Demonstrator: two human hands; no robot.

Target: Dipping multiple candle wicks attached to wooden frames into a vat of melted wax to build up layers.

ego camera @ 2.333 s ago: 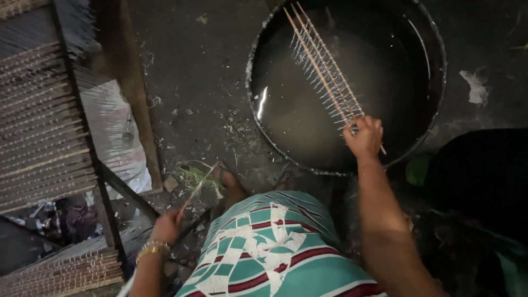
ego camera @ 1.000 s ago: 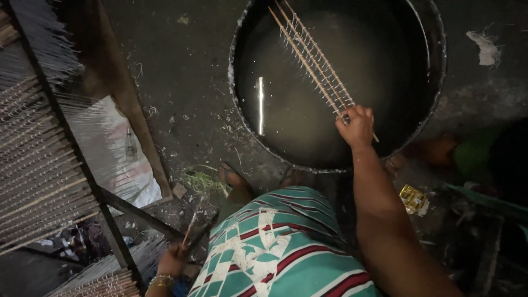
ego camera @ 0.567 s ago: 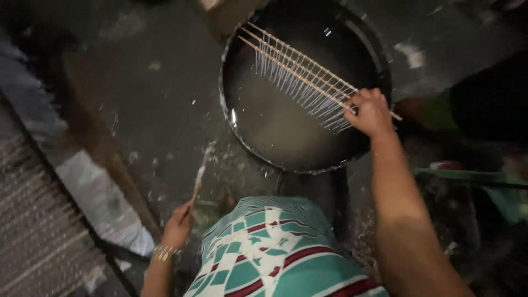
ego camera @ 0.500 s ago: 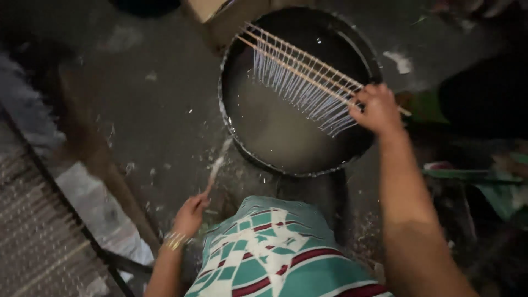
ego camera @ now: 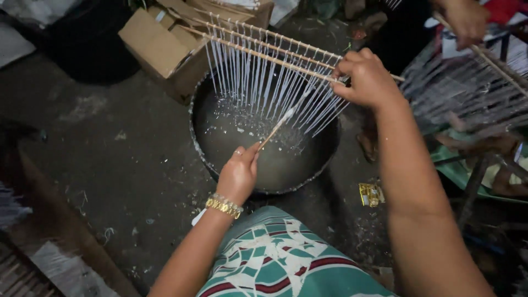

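Sticks (ego camera: 264, 47) gripped by closed right hand (ego camera: 366, 80).

Single head-worn view, looking steeply down, close over the round basin (ego camera: 201, 143), floor around it

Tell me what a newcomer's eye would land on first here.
First, the wooden sticks hung with rows of pale wet strands, held up by the right hand over the round black basin of cloudy liquid at centre. Next, the left hand, with a gold bracelet, pokes a thin stick into the dripping strands. Top right, another person's hand holds a similar rack.
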